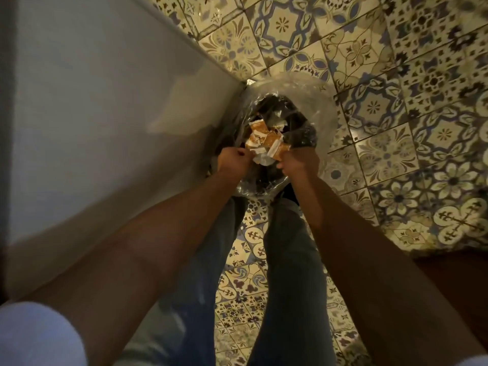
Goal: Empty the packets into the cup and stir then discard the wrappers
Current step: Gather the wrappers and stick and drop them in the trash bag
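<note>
Both my arms reach down over a bin point(323, 107) lined with a clear plastic bag, standing on the floor. Between my hands is a bunch of orange and white wrappers point(266, 140), held just above the bin's dark opening. My left hand point(233, 162) has curled fingers and grips the bunch at its left side. My right hand point(297, 165) is curled too and grips the right side of the bunch. More torn wrapper pieces point(274, 125) show deeper in the bin. No cup is in view.
A white cabinet or wall panel point(92, 114) runs along the left, touching the bin. Patterned blue and cream floor tiles point(396, 101) spread to the right and behind. My legs in jeans point(287, 273) stand directly before the bin. A dark wooden edge point(459, 281) sits at the right.
</note>
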